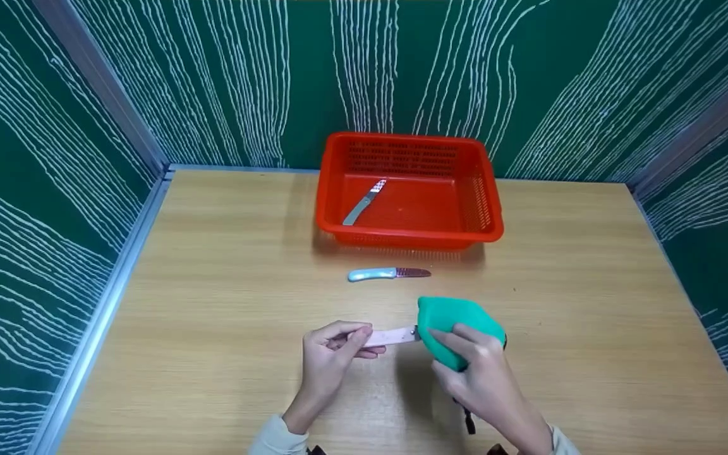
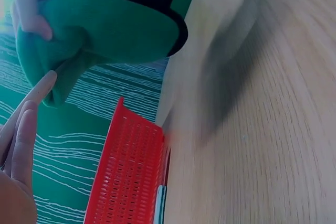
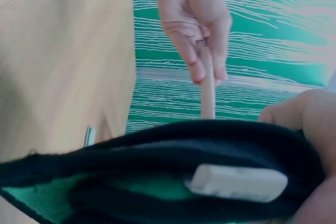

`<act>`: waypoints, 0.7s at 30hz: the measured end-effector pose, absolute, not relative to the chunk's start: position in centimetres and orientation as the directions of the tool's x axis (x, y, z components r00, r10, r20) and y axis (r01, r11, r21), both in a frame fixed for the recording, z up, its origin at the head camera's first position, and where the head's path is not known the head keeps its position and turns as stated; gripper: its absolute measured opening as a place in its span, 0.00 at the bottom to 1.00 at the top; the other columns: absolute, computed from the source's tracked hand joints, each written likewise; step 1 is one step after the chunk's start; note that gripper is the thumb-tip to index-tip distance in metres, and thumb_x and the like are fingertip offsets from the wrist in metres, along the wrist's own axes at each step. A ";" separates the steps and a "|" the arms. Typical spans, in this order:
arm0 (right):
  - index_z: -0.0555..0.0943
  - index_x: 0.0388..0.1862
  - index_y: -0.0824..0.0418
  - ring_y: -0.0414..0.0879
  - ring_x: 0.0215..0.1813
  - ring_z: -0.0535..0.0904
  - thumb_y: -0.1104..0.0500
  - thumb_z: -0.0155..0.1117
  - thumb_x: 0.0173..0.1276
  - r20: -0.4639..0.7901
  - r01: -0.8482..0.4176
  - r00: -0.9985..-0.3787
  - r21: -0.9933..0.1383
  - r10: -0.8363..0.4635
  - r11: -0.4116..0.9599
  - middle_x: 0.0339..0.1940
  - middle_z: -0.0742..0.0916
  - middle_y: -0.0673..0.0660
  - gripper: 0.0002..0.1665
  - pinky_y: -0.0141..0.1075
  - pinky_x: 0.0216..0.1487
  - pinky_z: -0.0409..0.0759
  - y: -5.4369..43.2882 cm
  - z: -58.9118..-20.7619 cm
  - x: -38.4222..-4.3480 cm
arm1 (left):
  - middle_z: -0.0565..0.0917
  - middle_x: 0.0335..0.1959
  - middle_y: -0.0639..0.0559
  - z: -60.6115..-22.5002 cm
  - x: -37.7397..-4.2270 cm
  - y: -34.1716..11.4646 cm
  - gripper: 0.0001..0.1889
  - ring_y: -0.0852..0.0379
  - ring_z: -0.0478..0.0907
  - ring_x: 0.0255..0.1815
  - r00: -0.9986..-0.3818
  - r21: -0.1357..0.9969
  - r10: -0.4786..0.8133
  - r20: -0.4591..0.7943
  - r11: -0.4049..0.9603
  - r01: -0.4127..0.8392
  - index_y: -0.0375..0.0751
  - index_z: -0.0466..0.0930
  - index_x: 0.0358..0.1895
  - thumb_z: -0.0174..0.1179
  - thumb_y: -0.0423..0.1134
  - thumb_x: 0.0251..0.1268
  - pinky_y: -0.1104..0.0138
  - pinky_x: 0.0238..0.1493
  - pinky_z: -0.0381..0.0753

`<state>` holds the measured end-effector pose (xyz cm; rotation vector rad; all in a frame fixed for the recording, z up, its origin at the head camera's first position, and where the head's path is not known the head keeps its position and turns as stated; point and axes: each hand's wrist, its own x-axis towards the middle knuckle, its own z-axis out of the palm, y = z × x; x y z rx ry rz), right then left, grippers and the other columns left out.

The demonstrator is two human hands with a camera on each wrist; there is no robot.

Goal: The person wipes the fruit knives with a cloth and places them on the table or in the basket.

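My left hand (image 1: 329, 360) pinches the pink handle of a knife (image 1: 392, 337) between thumb and fingers. The knife points right, and its blade is hidden by a green cloth pouch (image 1: 455, 313) with black trim. My right hand (image 1: 487, 382) grips the pouch from above, its fingers pressing the cloth around the blade. In the right wrist view the pouch's dark opening faces the camera, with a white rectangular piece (image 3: 239, 183) inside it. Both hands are raised over the table. Just beyond them lies a knife with a light blue handle (image 1: 373, 274), its patterned blade pointing right.
A red plastic basket (image 1: 402, 237) stands at the back of the wooden table (image 1: 231, 284). Inside it, a grey-handled knife (image 1: 359, 210) leans at a slant on the left side. Green panels (image 1: 307, 82) with white wavy lines enclose the table at the back and sides.
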<state>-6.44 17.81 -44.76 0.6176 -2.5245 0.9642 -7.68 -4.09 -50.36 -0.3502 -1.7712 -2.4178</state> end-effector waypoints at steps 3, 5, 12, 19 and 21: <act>0.87 0.38 0.63 0.40 0.27 0.69 0.70 0.73 0.41 0.451 -0.512 -0.842 -0.493 -0.298 0.703 0.24 0.75 0.47 0.20 0.26 0.24 0.76 17.8 -45.0 -6.2 | 0.84 0.30 0.33 -50.4 -7.7 -4.1 0.09 0.42 0.84 0.25 -0.962 0.917 0.039 0.270 -0.315 0.245 0.23 0.81 0.40 0.59 0.30 0.64 0.53 0.28 0.86; 0.87 0.39 0.63 0.42 0.28 0.70 0.69 0.74 0.42 0.419 -0.490 -0.856 -0.471 -0.303 0.733 0.25 0.75 0.47 0.20 0.28 0.26 0.78 17.8 -45.0 -6.1 | 0.84 0.30 0.33 -50.5 -7.7 -4.1 0.09 0.42 0.84 0.25 -0.961 0.916 0.039 0.272 -0.317 0.247 0.22 0.81 0.40 0.60 0.29 0.63 0.53 0.27 0.86; 0.87 0.41 0.62 0.46 0.30 0.72 0.67 0.74 0.45 0.358 -0.425 -0.891 -0.449 -0.278 0.786 0.27 0.76 0.50 0.19 0.39 0.32 0.84 18.4 -45.0 -6.1 | 0.84 0.30 0.32 -50.3 -7.7 -4.2 0.09 0.42 0.84 0.24 -0.965 0.916 0.025 0.261 -0.322 0.240 0.21 0.81 0.39 0.60 0.29 0.63 0.53 0.26 0.86; 0.87 0.39 0.65 0.44 0.25 0.72 0.70 0.72 0.43 0.423 -0.457 -0.865 -0.441 -0.270 0.772 0.25 0.75 0.49 0.19 0.34 0.26 0.83 19.4 -45.4 -6.5 | 0.84 0.28 0.32 -50.1 -7.7 -4.6 0.09 0.42 0.84 0.23 -0.970 0.917 0.009 0.241 -0.329 0.225 0.21 0.81 0.38 0.61 0.29 0.62 0.53 0.26 0.86; 0.87 0.38 0.66 0.42 0.23 0.71 0.71 0.71 0.42 0.439 -0.467 -0.857 -0.443 -0.269 0.766 0.24 0.75 0.50 0.19 0.30 0.23 0.81 19.7 -45.6 -6.5 | 0.84 0.28 0.32 -50.1 -7.7 -4.7 0.09 0.42 0.84 0.22 -0.971 0.919 0.002 0.240 -0.323 0.227 0.21 0.81 0.38 0.61 0.28 0.62 0.53 0.26 0.86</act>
